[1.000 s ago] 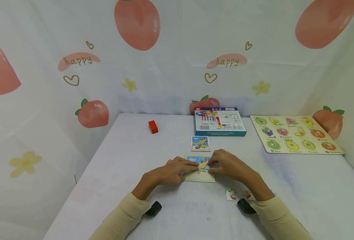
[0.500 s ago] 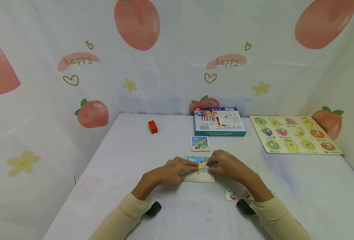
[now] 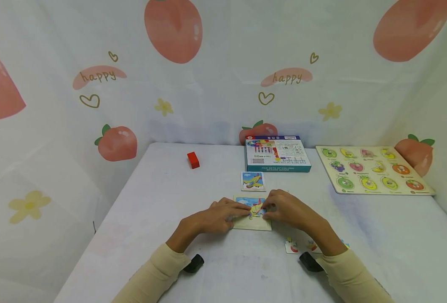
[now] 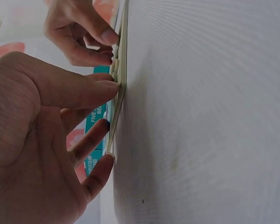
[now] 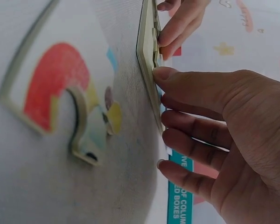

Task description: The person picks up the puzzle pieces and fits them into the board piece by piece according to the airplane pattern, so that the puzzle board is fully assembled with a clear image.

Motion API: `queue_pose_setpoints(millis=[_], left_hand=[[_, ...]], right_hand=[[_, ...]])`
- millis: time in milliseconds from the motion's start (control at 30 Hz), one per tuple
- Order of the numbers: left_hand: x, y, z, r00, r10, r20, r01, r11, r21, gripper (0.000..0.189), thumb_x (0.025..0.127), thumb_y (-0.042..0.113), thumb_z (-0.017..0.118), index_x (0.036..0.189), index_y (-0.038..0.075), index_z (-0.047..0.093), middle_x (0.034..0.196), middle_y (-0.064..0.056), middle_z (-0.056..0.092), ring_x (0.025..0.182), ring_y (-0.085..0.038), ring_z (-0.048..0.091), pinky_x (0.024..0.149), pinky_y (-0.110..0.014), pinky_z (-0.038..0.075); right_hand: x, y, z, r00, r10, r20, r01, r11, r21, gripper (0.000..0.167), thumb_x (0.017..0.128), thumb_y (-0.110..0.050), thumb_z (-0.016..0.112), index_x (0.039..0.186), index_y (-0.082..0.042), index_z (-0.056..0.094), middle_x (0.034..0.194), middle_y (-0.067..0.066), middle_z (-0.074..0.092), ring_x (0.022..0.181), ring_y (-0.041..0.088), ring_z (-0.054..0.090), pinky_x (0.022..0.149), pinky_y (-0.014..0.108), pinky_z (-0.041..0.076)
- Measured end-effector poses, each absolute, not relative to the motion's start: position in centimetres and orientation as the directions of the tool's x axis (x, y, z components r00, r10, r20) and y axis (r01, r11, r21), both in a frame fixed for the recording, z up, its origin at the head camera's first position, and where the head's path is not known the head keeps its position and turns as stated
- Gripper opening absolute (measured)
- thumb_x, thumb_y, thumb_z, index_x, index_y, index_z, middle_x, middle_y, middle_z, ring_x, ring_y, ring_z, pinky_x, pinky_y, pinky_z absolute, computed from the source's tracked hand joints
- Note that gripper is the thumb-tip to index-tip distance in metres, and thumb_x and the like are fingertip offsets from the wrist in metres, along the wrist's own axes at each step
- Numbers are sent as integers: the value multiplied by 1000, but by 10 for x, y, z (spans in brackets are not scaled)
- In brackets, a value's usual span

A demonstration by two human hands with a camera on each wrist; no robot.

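A jigsaw board point(image 3: 252, 224) lies flat before me, its upper part filled with pieces of a yellow plane on blue sky and its near part bare wood. My left hand point(image 3: 217, 216) holds the board at its left side, fingers reaching over the picture and thumb by the near edge. On the right side of the picture, my right hand point(image 3: 289, 209) pinches a jigsaw piece point(image 3: 259, 213) between thumb and fingers, low against the board; the fingers partly cover it. Just beyond the board sits a matching plane picture point(image 3: 252, 181).
Loose jigsaw pieces point(image 3: 291, 246) lie near my right forearm, one close up in the right wrist view point(image 5: 60, 70). Farther back are a red block point(image 3: 193, 160), a teal-edged box point(image 3: 278, 154) and a fruit puzzle board point(image 3: 375, 170) at the right.
Hardly anything differs. Both hands stay at the jigsaw board; the right hand's fingers shift only slightly at the piece.
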State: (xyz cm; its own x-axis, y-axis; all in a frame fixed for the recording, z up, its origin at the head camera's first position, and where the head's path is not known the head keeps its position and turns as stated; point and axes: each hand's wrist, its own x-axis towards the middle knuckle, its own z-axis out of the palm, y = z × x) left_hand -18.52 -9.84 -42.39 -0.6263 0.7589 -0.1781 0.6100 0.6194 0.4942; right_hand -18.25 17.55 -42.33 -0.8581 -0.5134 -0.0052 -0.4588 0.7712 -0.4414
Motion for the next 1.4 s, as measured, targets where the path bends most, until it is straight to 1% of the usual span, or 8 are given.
queue_pose_setpoints(millis=[267,367,733,933,1033,1133,1267,1400], left_hand=[[-184,-98,-423,-625,759,-180,610,620,494,59,101,6,56,158,22,53,166,7,46,150,-26,38,106,-47,37],[-184,-98,-423,-627,758,-179,611,621,490,60,101,5,57,158,21,53,165,7,46,150,-26,38,105,-47,37],[-185,-98,-423,-630,756,-177,614,625,483,61,100,5,57,158,22,53,165,6,47,149,-26,39,104,-46,38],[-184,-98,-423,-632,756,-172,613,623,486,61,100,5,57,158,22,53,165,7,47,149,-26,39,104,-46,37],[-184,-98,-424,-632,756,-168,612,621,490,60,100,4,57,157,21,54,164,7,48,148,-25,39,104,-45,37],[-184,-97,-424,-630,760,-157,610,610,506,61,98,0,57,156,20,56,163,7,49,147,-25,40,103,-44,37],[-182,-93,-423,-618,775,-131,615,581,533,69,91,-9,57,153,21,59,162,9,50,147,-25,38,101,-41,36],[-179,-89,-425,-609,773,-179,591,592,548,79,88,-11,58,156,29,55,160,16,50,149,-20,34,103,-38,35]], right_hand=[[-182,176,-423,-843,-538,-3,-482,757,-441,21,94,-25,83,113,-18,83,105,-6,69,97,12,59,91,39,56],[-181,175,-423,-839,-545,-16,-486,761,-431,20,94,-26,83,113,-20,84,104,-6,68,96,12,58,90,37,55],[-181,173,-424,-841,-541,-11,-485,763,-426,19,93,-23,83,111,-18,84,101,-7,66,91,9,57,84,31,54],[-184,176,-424,-861,-509,-27,-440,768,-465,25,93,-26,84,115,-15,82,103,-5,68,93,10,59,88,36,56],[-185,179,-424,-881,-471,-49,-394,785,-479,26,93,-27,84,115,-14,81,99,-5,66,91,11,58,85,36,55],[-186,181,-426,-894,-444,-57,-365,797,-481,25,93,-27,83,114,-13,80,94,-6,63,88,12,57,82,34,54],[-187,180,-427,-897,-440,-43,-366,795,-483,25,94,-28,83,113,-13,80,91,-6,62,86,12,56,79,33,52],[-187,178,-426,-900,-433,-51,-356,798,-487,24,94,-27,83,113,-12,80,90,-6,62,85,13,56,79,32,52]])
